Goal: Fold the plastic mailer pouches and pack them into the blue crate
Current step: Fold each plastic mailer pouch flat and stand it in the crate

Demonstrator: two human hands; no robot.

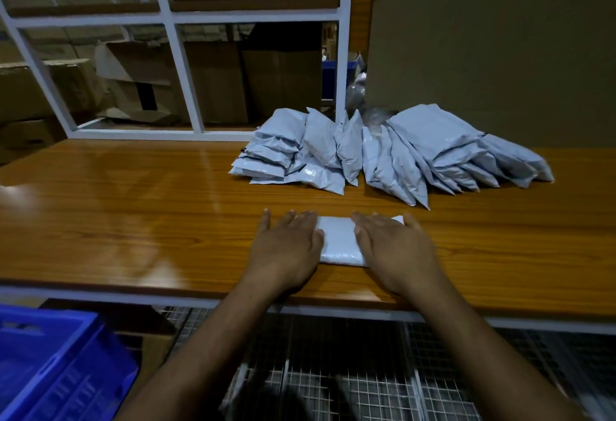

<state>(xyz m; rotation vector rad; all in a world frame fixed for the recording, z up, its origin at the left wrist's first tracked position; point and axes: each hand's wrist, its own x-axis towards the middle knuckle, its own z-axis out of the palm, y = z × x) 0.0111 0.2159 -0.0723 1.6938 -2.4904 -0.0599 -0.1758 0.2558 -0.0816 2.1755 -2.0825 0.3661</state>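
- Pouch point(338, 240), pale grey plastic mailer, lying flat near the front edge of the wooden table point(133, 207), pressed down from both sides.
- Middle strip of it bare between the two hands; both ends hidden under the palms.
- Left hand point(286, 247) flat over the pouch's left end, fingers point(308, 220) stretched forward and lightly spread, thumb along the bare strip; outer fingers reaching past the pouch's edge onto the wood. Not curled around anything.
- Right hand point(395, 247) flat over the right end, fingers point(366, 222) likewise extended, a far corner of the pouch peeking out beyond them. Pressing, not pinching.
- Pile of mailer pouches point(393, 154) farther back on the table, well apart from the hands, leaning against one another in overlapping rows.
- Large cardboard sheet point(493, 47) standing behind the pile's right part.
- White frame point(180, 54) at the table's back-left, cardboard boxes point(213, 80) visible through it.
- Blue crate point(56, 367) low at the left, below table level; contents impossible to tell.
- Wire mesh point(350, 384) under the table's front edge, beneath the forearms.
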